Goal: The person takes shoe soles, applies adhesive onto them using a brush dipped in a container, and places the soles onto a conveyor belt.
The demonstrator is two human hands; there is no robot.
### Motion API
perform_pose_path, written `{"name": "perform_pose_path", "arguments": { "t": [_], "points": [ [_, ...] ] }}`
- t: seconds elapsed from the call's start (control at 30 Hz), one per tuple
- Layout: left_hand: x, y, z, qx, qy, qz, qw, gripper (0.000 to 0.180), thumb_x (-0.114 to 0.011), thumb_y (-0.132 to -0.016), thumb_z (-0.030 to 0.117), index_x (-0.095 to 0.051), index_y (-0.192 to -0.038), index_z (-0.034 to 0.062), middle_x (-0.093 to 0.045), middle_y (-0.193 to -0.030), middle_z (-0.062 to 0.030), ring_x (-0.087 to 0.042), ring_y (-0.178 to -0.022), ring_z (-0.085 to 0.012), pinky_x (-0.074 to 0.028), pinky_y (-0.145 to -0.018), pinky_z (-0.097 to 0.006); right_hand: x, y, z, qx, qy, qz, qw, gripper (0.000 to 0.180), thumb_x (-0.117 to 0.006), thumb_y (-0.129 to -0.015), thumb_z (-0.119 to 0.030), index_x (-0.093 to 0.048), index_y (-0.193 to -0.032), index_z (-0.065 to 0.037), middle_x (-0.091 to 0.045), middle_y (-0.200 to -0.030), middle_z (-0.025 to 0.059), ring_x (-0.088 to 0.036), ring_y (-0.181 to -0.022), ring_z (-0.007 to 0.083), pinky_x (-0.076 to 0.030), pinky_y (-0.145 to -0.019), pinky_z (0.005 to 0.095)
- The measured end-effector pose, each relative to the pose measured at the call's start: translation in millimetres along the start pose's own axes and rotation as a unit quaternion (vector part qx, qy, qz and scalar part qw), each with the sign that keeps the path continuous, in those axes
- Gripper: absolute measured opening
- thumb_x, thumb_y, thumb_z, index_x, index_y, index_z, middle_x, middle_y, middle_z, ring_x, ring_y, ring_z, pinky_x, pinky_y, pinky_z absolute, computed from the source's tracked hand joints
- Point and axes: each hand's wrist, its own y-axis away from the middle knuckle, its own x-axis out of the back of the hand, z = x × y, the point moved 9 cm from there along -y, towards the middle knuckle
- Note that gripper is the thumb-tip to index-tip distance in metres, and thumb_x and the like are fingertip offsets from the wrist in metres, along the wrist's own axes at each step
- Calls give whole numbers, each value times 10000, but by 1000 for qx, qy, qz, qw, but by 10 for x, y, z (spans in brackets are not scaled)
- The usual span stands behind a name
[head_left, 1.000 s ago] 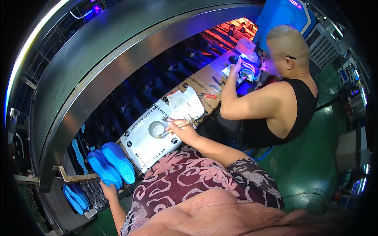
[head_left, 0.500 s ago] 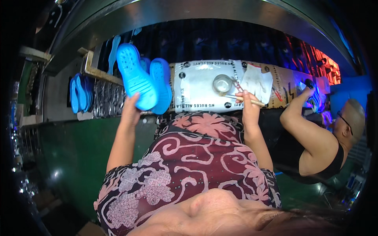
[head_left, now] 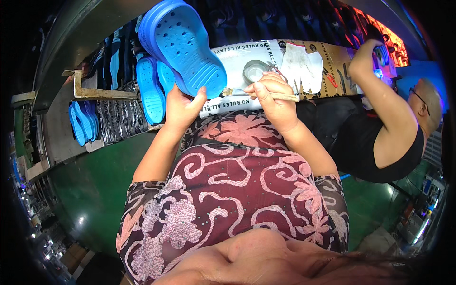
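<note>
My left hand grips the heel end of a blue shoe sole, its thumb on the upper face. The sole is tilted up, with holes in its toe part and ridges toward the heel. A wooden-handled brush is pinched in my right hand. Its bristles point left and are beside the sole's heel; whether they touch cannot be told. Just beyond my right hand stands a round glass jar. Further blue soles lie left of the held one, partly behind it.
A whitish glove and a red-handled tool lie on the cardboard-covered bench. More blue soles stand at the far left beside a wooden bar. At right a co-worker reaches toward the bench.
My left hand has brought the sole rightward and raised it. My right hand has moved left with the brush, so the bristles are now close to the heel. The co-worker's arm has shifted.
</note>
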Motion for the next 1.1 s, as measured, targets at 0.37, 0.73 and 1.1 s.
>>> {"name": "perform_pose_path", "arguments": {
  "t": [0.37,0.73,1.1],
  "points": [
    [-59,-32,194,-38,-47,4,998,365,-585,-751,60,-495,-1084,-57,-615,-942,-116,-582,-849,-147,-466,-767,-282,15,48,64,-4,93,-45,995,210,-544,-851,-141,-648,-700,-38,-616,-620,46,-555,-611,194,-402,-695,316],
    [-89,-7,210,-39,-86,13,995,334,-614,-721,86,-538,-1028,-23,-632,-842,-97,-588,-762,-125,-477,-697,-271,-39,-29,-21,47,87,-13,995,159,-597,-798,-131,-644,-660,-67,-573,-589,45,-503,-561,212,-373,-623,311],
    [-97,1,175,-80,-84,33,993,340,-602,-717,75,-537,-1039,-11,-633,-832,-104,-602,-747,-149,-477,-698,-282,-73,-12,-105,82,94,-18,992,173,-625,-772,-157,-635,-637,-49,-564,-566,40,-496,-533,205,-366,-625,307]
  ]
}}
